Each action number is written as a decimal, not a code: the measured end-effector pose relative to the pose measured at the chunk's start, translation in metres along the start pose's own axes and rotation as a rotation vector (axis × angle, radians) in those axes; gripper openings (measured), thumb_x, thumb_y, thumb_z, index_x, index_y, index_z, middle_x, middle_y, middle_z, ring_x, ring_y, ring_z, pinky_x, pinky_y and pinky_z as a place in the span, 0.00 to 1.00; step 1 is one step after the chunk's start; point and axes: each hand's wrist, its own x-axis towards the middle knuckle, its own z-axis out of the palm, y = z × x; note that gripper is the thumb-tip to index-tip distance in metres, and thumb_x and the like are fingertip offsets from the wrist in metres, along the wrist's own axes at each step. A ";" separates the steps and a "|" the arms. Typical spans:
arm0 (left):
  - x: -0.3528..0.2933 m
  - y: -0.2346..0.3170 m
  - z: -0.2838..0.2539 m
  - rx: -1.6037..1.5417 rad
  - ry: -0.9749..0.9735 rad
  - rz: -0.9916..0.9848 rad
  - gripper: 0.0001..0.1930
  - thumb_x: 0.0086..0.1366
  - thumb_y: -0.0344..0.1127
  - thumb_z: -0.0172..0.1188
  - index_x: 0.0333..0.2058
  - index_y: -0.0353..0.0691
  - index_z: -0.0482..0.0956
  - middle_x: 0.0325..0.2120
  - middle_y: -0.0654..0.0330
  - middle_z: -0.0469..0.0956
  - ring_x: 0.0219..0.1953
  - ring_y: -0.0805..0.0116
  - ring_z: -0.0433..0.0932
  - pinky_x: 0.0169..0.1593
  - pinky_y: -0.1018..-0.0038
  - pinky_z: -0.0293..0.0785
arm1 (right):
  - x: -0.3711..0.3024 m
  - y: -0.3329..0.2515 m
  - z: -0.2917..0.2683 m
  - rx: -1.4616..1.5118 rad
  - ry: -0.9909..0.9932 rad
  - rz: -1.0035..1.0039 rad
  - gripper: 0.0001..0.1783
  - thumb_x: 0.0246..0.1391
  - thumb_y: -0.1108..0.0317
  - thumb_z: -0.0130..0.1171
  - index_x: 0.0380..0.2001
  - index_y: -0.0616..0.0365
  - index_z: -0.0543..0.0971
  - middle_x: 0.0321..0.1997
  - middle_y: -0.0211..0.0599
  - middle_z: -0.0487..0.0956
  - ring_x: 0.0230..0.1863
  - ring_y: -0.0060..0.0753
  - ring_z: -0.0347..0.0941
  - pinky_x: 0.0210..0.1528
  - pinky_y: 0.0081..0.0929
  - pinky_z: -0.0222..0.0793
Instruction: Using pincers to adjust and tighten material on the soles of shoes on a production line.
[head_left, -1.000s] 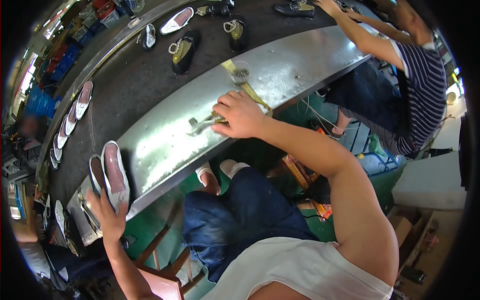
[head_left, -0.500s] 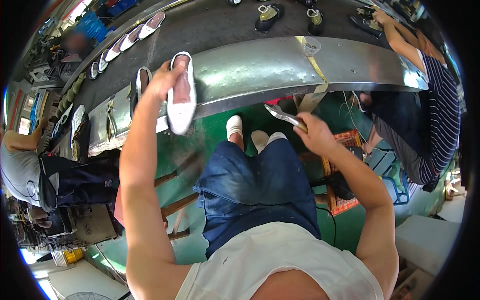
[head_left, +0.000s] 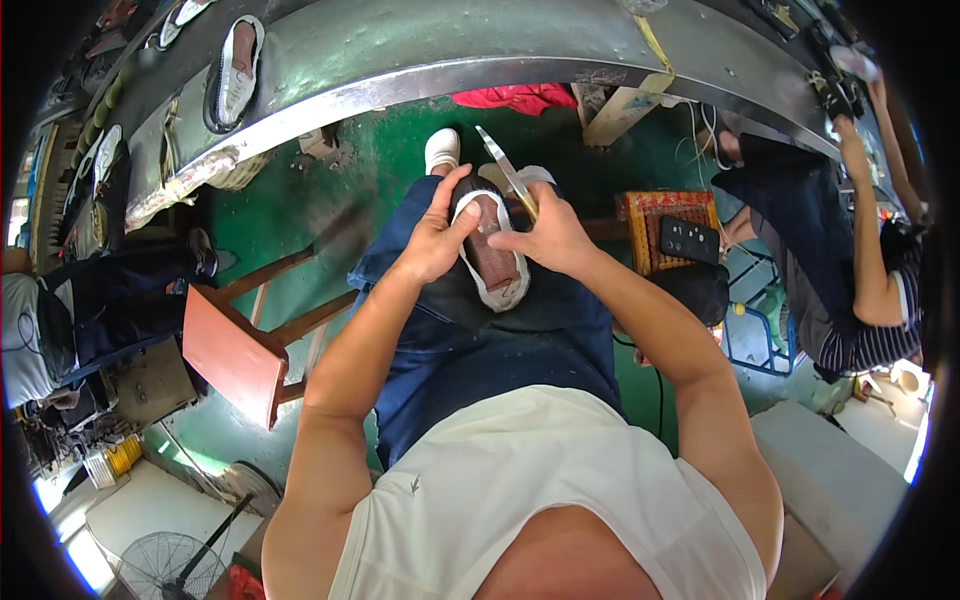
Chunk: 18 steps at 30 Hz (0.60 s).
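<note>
Above my lap, a shoe upper on its last (head_left: 497,262) lies bottom side up, with a brown insole and a gathered white rim. My left hand (head_left: 437,240) grips its left side, fingers at the far end and thumb over the rim. On the other side, my right hand (head_left: 552,238) rests its thumb on the insole. A slim silver hand tool with a tan handle (head_left: 508,168) is held in that same hand and points away from me; its exact kind is unclear. The shoe's underside is hidden.
A metal-edged bench (head_left: 420,50) crosses ahead, with another dark shoe with a white rim (head_left: 237,75) on its left. A wooden stool (head_left: 235,350) stands at my left. To my right are a woven-topped seat (head_left: 670,215) and a co-worker's striped sleeve (head_left: 890,325).
My left hand has brought the shoe from the bench edge down to my lap. My right hand has come in beside it, still holding the tool. The view has tilted downward.
</note>
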 end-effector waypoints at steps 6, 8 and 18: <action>0.000 -0.003 0.008 0.072 -0.018 0.038 0.29 0.77 0.38 0.53 0.71 0.47 0.55 0.59 0.58 0.70 0.59 0.71 0.69 0.63 0.73 0.66 | 0.012 -0.019 -0.009 0.041 -0.081 0.014 0.40 0.51 0.47 0.72 0.53 0.70 0.70 0.47 0.62 0.80 0.50 0.58 0.80 0.51 0.44 0.74; 0.000 -0.002 0.008 0.190 0.002 0.059 0.29 0.77 0.37 0.53 0.71 0.47 0.54 0.58 0.58 0.70 0.59 0.70 0.69 0.64 0.73 0.66 | 0.016 -0.012 -0.012 0.030 -0.099 -0.020 0.37 0.53 0.50 0.70 0.53 0.70 0.70 0.47 0.61 0.80 0.49 0.58 0.80 0.50 0.43 0.74; 0.001 -0.010 0.005 0.137 0.067 -0.025 0.37 0.75 0.44 0.56 0.74 0.44 0.46 0.62 0.51 0.67 0.63 0.65 0.68 0.67 0.71 0.62 | -0.012 -0.010 -0.037 0.180 -0.187 0.066 0.18 0.67 0.60 0.55 0.47 0.66 0.74 0.32 0.39 0.82 0.28 0.29 0.79 0.34 0.29 0.74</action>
